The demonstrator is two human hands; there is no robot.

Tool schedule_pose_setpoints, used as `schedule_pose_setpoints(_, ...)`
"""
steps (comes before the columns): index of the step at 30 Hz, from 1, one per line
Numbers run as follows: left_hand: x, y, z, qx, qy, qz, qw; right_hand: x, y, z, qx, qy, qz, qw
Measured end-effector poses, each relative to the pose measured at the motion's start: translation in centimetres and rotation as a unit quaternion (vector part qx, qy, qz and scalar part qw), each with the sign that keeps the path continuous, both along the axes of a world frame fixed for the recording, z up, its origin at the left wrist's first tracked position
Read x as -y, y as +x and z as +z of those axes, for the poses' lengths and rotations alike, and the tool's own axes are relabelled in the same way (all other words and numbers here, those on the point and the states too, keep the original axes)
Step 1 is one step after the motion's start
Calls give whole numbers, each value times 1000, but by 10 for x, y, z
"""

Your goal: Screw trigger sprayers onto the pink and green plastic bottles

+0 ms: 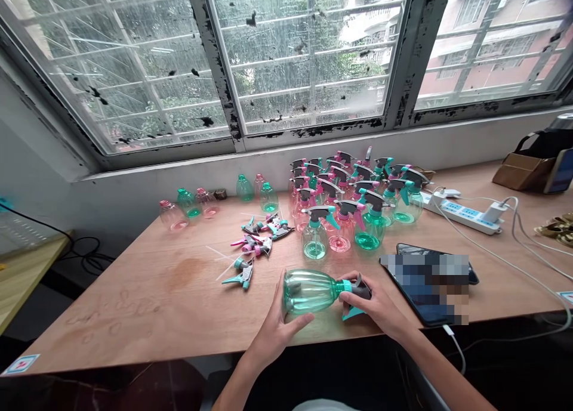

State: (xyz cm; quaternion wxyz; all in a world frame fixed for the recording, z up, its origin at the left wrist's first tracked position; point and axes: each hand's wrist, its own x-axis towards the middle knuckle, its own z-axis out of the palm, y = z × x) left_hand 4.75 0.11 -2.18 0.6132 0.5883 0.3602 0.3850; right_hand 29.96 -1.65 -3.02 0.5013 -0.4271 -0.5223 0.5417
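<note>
A green see-through spray bottle lies sideways in the air above the table's front edge, its base to the left. My left hand is wrapped about the base end, thumb along the near side. At the other end, my right hand grips the grey and teal trigger head, which sits at the bottle's neck; whether it is fully screwed on I cannot tell. Loose trigger heads in teal, pink and grey lie in a pile to the left, with thin clear tubes. Behind the hands stand several spray bottles with heads on.
Headless green and pink bottles stand along the table's back left. Two phones lie to the right, one with a cable. Behind them are a white power strip and a brown box. A window wall borders the wooden table.
</note>
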Motion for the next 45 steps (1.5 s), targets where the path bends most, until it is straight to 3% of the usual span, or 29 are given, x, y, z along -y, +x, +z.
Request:
schedule_pose_setpoints(4, 3, -2, -3, -9, 20, 1, 1000, 0, 1, 0, 0, 1, 6, 1000)
schedule_pose_setpoints(24, 0, 0, -4, 10, -11, 16, 1000, 0, 0, -2, 6, -2, 8, 1000)
schedule_pose_setpoints(45, -3, 0, 8, 23, 0, 11, 1000, -1, 1, -2, -25, -3, -8, 1000)
